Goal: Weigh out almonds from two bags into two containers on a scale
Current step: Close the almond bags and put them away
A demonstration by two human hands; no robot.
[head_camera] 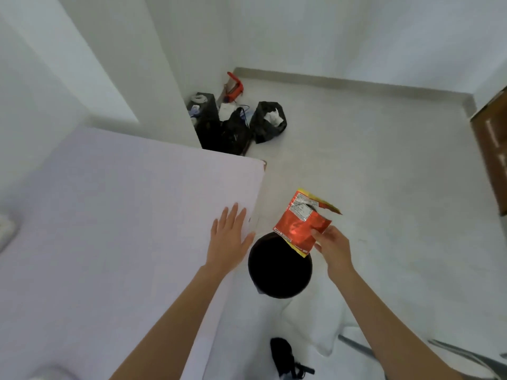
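Two bare forearms are reaching up from the bottom of the frame, with a small black object (282, 352) lying on the floor between them, too blurred to name. At centre left the left hand (230, 237) is resting flat on the right edge of the pale worktop (109, 215), its fingers (233, 215) straight and spread, holding nothing. Just right of centre the right hand (333, 246) is pinching the lower edge of an orange-red foil bag (300, 223) between thumb and curled fingers (318, 234). The bag is tilting up and left, its torn top gaping toward the upper right. Its bottom corner is overlapping the upper right rim of a round black bin (277, 270) that is standing on the floor (384, 160) just beside the worktop. Neither the scale nor the two containers are showing, so the step looks like getting rid of a spent bag. It is probably empty, though the motion blur is hiding its inside. To do this well, the person should be glancing into the torn mouth first, since stray almonds would be lost to the weighing. Next, the bag should be travelling left and down until it is hanging over the middle of the dark opening, not over the rim. Thin foil is likely to flutter or catch on the edge, so letting go low and near the rim is safer than dropping from height. Keeping the left palm planted is steadying the lean. Black bags (270, 122) are sitting in the far corner at upper centre.
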